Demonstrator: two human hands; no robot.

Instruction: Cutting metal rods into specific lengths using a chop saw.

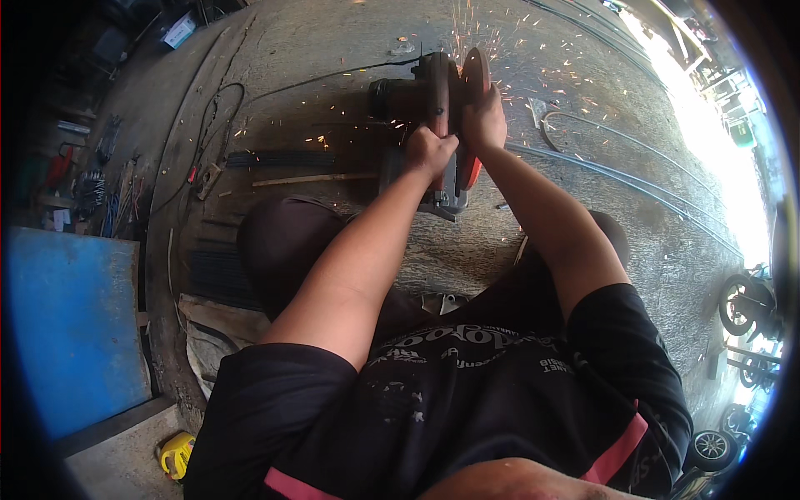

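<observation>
A cut-off saw (406, 98) with a dark motor body stands on the floor in front of me, and orange sparks spray from its far side. My left hand (430, 153) is closed round the saw's upright reddish-brown handle bar (440, 87). Just to the right, my right hand (485, 122) grips a red disc-shaped piece (476, 73), seen nearly edge-on. Whether this disc belongs to the saw or is a separate piece, I cannot tell. The point where the sparks start is hidden behind the saw and disc.
Long thin metal rods (617, 173) lie on the floor to the right. A wooden stick (312, 178) and dark bars lie left of the saw; a cable (333, 77) trails leftward. A blue panel (75, 325) and a yellow tape measure (176, 455) are at left. Motorcycle wheels (714, 446) stand far right.
</observation>
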